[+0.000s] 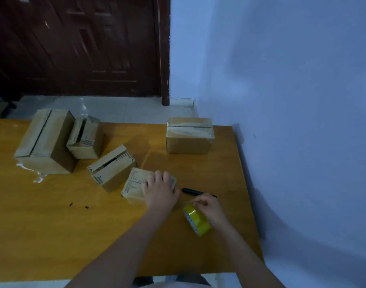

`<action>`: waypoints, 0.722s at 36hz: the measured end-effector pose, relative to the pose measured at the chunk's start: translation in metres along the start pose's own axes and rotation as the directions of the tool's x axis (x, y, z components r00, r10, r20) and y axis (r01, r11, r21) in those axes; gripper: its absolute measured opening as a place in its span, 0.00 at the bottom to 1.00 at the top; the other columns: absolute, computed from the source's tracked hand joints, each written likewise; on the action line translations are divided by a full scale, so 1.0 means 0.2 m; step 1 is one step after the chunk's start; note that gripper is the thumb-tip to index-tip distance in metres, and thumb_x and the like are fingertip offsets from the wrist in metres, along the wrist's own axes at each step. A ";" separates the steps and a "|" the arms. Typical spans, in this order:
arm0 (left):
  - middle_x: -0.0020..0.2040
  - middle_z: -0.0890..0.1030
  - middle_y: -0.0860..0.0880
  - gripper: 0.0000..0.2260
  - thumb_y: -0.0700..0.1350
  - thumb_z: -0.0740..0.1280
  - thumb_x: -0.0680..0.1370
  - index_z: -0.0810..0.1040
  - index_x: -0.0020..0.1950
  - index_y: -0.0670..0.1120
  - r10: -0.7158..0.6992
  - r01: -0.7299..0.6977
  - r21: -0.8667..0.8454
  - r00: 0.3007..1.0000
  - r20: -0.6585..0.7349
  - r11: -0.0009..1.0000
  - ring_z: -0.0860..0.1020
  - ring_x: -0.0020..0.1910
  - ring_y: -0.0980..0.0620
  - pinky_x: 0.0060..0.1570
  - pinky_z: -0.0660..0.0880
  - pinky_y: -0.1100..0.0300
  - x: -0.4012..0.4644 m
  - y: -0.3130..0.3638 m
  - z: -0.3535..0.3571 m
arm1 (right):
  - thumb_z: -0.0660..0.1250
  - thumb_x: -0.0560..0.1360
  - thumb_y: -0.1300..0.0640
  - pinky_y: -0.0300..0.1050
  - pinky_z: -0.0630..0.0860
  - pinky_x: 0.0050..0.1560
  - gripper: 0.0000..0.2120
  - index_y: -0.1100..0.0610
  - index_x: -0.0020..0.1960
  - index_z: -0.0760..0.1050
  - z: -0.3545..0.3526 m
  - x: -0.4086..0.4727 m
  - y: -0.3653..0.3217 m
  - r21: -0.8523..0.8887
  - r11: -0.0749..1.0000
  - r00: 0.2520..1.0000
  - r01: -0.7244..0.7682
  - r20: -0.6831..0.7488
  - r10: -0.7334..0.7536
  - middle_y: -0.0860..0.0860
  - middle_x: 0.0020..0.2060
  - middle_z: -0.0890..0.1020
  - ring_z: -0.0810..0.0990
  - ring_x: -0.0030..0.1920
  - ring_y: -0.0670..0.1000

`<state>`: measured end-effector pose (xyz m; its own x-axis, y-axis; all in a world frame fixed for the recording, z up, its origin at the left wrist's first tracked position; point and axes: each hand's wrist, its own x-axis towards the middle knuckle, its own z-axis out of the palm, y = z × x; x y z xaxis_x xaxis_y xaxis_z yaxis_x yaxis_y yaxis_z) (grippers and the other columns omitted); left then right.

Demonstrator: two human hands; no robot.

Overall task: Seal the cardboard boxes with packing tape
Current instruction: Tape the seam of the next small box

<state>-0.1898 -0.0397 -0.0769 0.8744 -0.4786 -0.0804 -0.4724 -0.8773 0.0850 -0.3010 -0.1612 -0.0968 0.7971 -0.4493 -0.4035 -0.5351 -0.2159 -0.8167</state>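
While the left hand (pixel 160 189) presses spread fingers on the small box (pixel 136 185), the right hand (pixel 209 206) pinches the tape roll (pixel 196 220); a loose pinch risks tape folding onto itself.

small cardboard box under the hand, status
Left hand flat on small cardboard box. Right hand pinching yellow tape roll. Black marker alongside.

Dim indoor light, cool bluish cast on wall (pixel 292 80). Door (pixel 78 44) near-black, detail smeared by motion blur. Soft shadows fall right of boxes (pixel 190 136) on table (pixel 53 225). Faint glare on floor tiles (pixel 82 104). Wide-angle bending at edges. Overall soft, noisy.
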 end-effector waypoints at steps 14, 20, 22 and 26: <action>0.52 0.77 0.47 0.32 0.66 0.44 0.79 0.80 0.49 0.46 0.168 -0.158 -0.085 0.978 0.123 0.984 0.76 0.52 0.45 0.45 0.68 0.54 0.10 -0.06 -0.13 | 0.68 0.73 0.66 0.41 0.71 0.49 0.16 0.45 0.37 0.79 -0.10 -0.13 -0.16 0.046 0.999 0.974 -0.005 -0.226 0.015 0.50 0.42 0.80 0.78 0.46 0.47; 0.48 0.77 0.51 0.42 0.75 0.37 0.69 0.76 0.54 0.46 0.629 -0.544 -0.451 0.776 0.051 0.708 0.70 0.51 0.50 0.49 0.62 0.55 0.02 -0.06 -0.31 | 0.69 0.71 0.68 0.29 0.68 0.42 0.10 0.54 0.38 0.80 -0.14 -0.15 -0.39 0.032 0.999 0.975 0.043 -0.220 -0.035 0.46 0.38 0.77 0.76 0.39 0.39; 0.44 0.77 0.48 0.33 0.71 0.48 0.75 0.76 0.50 0.44 0.626 -0.485 -0.595 0.779 0.039 0.640 0.71 0.47 0.49 0.46 0.67 0.53 0.03 -0.07 -0.31 | 0.69 0.71 0.67 0.29 0.68 0.42 0.06 0.59 0.42 0.82 -0.13 -0.15 -0.46 0.011 0.998 0.971 0.065 -0.229 -0.061 0.47 0.39 0.77 0.76 0.41 0.44; 0.37 0.77 0.43 0.10 0.43 0.65 0.79 0.75 0.42 0.38 0.561 -0.430 -0.711 0.826 -0.059 0.557 0.72 0.40 0.46 0.37 0.64 0.54 0.07 -0.11 -0.32 | 0.70 0.72 0.63 0.41 0.71 0.49 0.05 0.58 0.48 0.83 -0.08 -0.16 -0.56 -0.080 0.995 0.952 0.065 -0.295 -0.086 0.52 0.42 0.78 0.77 0.46 0.52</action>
<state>-0.1597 -0.0251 -0.0158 0.4635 -0.8852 0.0403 -0.5599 -0.2574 0.7876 -0.2710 -0.1371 0.0153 0.7219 -0.6648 -0.1921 -0.5027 -0.3130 -0.8058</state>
